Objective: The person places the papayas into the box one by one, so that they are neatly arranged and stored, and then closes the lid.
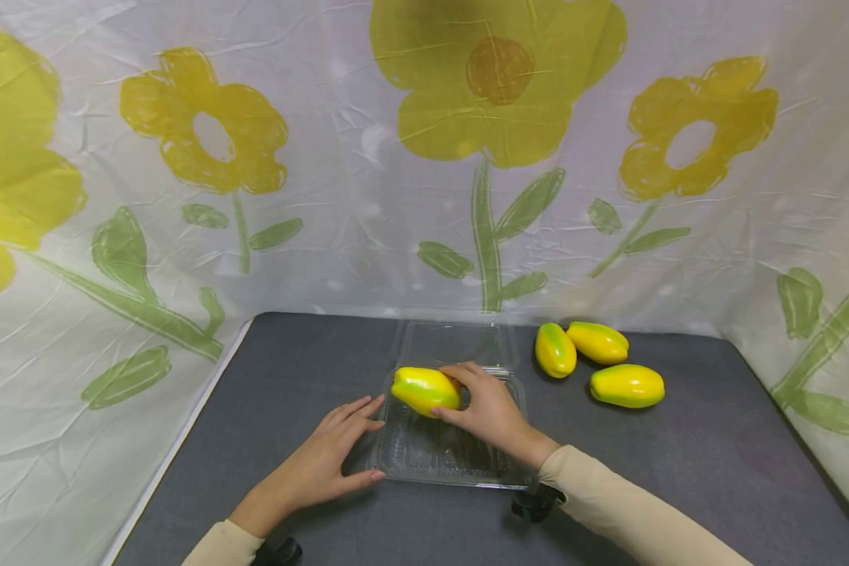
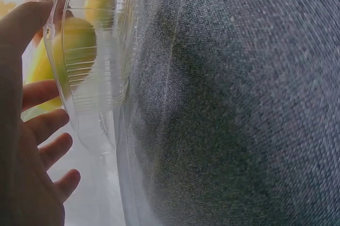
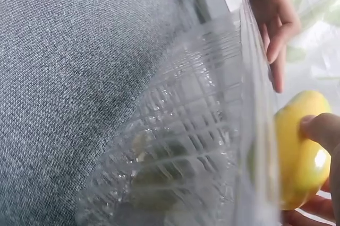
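My right hand (image 1: 491, 409) grips a yellow-green papaya (image 1: 424, 390) by its right end, over the left part of a clear plastic clamshell container (image 1: 460, 475) whose lid (image 1: 460, 343) lies open toward the back. In the right wrist view the thumb presses on the papaya (image 3: 303, 149), just beyond the container wall (image 3: 212, 104). My left hand (image 1: 328, 452) is at the container's left edge with fingers spread and nothing held. From the left wrist view, its fingertips (image 2: 62, 144) are close to the rim; whether they touch it is hard to tell.
To the right of the container, three more papayas lie on the dark grey cloth-covered table (image 1: 679, 479): one upright-angled papaya (image 1: 556, 350), one behind papaya (image 1: 598, 343) and one nearer papaya (image 1: 627, 386). A flower-printed curtain (image 1: 339, 196) encloses the back and sides.
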A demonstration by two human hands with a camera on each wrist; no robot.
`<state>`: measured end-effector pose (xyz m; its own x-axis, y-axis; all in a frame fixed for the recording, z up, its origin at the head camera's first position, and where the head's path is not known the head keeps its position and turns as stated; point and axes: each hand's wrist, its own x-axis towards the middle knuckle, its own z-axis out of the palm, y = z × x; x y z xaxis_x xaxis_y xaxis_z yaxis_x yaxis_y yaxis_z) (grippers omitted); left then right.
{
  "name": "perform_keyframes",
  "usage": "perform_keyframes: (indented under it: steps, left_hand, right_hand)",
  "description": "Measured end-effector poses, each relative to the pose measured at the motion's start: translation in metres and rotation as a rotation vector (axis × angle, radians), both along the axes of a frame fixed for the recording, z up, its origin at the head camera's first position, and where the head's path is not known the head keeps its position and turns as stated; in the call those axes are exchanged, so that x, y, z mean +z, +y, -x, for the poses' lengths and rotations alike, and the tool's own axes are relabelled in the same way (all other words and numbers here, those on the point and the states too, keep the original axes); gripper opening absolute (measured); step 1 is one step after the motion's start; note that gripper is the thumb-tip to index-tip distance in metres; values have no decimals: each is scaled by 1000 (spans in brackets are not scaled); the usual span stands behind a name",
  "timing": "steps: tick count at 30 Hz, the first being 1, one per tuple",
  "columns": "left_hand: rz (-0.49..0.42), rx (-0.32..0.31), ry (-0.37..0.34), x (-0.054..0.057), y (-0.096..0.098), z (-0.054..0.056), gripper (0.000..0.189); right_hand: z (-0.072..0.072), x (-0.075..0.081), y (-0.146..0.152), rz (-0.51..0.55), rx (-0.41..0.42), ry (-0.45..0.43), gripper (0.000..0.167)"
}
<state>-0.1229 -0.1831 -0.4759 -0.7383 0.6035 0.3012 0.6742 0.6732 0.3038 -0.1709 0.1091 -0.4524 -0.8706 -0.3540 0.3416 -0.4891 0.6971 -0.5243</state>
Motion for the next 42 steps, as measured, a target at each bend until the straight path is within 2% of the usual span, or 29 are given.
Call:
perform_keyframes:
  steps: [9,18,28,42]
  left_hand:
    - [-11,-6,-32,0,1,-1,67]
    - [-14,-6,-19,-4,1,0,64]
    - [-27,1,-36,-6,1,-2,65]
    - [-40,-11,-6,-9,0,-2,62]
  right_hand:
    - [0,-6,-4,-12,-6,24,61]
    - [1,-14,-8,-2,-11,11,63]
    - [-2,-19,-9,-19,-38,10,62]
    - [-1,-27,-10,-57,-56,-4,63]
